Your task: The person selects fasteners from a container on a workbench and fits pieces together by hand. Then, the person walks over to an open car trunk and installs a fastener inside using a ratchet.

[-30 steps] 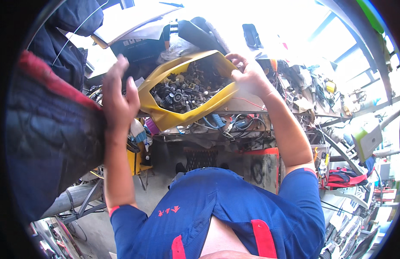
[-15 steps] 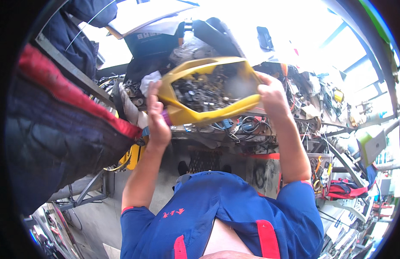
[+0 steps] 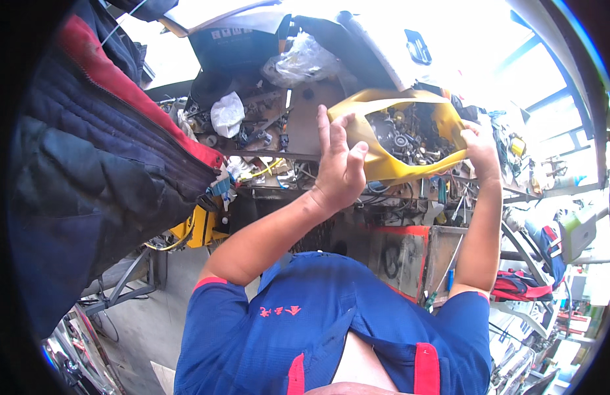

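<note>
So I've got this yellow cut-away plastic jug (image 3: pixel 385 169) of small metal hardware (image 3: pixel 413 139) over the workbench's (image 3: pixel 305 117) front edge. My right hand (image 3: pixel 482 150) has its fingers curled around the jug's right rim. My left hand (image 3: pixel 341 168) is at its left end, fingers up, thumb spread wide, can't tell if it's touching. Crumpled white plastic (image 3: pixel 227 115) sits left, near that same edge.

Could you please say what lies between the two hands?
In the head view, a yellow container of parts is between left hand and right hand.
</note>
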A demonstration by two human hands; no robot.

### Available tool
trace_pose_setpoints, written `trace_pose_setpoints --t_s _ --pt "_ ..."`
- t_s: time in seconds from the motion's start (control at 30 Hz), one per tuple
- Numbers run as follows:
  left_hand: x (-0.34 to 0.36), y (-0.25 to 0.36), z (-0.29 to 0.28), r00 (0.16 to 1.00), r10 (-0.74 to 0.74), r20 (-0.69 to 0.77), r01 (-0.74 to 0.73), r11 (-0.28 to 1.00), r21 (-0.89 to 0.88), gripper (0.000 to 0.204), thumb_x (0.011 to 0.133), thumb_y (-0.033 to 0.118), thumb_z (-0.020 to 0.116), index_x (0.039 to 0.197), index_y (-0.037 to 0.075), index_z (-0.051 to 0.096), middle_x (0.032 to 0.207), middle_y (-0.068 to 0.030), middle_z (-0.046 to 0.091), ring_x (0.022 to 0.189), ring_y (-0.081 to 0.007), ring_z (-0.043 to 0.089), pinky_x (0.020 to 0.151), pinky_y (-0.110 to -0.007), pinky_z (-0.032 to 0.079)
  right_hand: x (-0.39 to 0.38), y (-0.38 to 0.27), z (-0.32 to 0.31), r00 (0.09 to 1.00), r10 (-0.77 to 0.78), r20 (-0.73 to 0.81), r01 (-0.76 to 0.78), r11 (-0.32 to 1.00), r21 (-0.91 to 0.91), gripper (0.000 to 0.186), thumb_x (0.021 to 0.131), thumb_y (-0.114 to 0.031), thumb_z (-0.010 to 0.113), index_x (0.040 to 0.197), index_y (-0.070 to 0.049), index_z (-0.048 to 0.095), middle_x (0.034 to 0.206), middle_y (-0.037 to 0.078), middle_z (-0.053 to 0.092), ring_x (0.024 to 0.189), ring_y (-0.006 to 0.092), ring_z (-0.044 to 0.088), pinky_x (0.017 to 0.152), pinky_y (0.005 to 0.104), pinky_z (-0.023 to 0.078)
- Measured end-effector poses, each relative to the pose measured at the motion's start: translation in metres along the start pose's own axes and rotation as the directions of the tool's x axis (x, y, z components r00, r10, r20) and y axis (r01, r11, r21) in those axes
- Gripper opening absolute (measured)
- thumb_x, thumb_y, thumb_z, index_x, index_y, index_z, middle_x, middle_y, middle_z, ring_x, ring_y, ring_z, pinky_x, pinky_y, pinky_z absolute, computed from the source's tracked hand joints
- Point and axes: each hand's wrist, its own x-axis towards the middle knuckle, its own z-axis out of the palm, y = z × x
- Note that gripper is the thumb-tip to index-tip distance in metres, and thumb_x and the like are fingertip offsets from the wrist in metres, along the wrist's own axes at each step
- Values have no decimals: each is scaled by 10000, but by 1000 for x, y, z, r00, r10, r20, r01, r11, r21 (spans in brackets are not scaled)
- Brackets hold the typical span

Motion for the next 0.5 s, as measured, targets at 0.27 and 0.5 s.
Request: trace_pose_setpoints --t_s 0.27,0.5 --pt "56 -10 -144 955 233 181 -294 690 661 353 873 188 712 1200 57 720 1188 -181 712 1129 -379 672 1060 -468 510 13 -31 49 912 -383 -149 278 842 -463 448 949 -288 692 1314 -30 719 1285 227 727 1212 357 695 1080 429 517" --pt "57 -53 -232 988 -138 64 -29 239 970 503 892 247 740 1388 203 670 1451 -116 561 1315 -376 550 1073 -484 517 25 -25 63 928 -337 -162 186 792 -581 419 937 -375 703 1279 -138 751 1273 179 725 1151 368 708 1038 450 539"
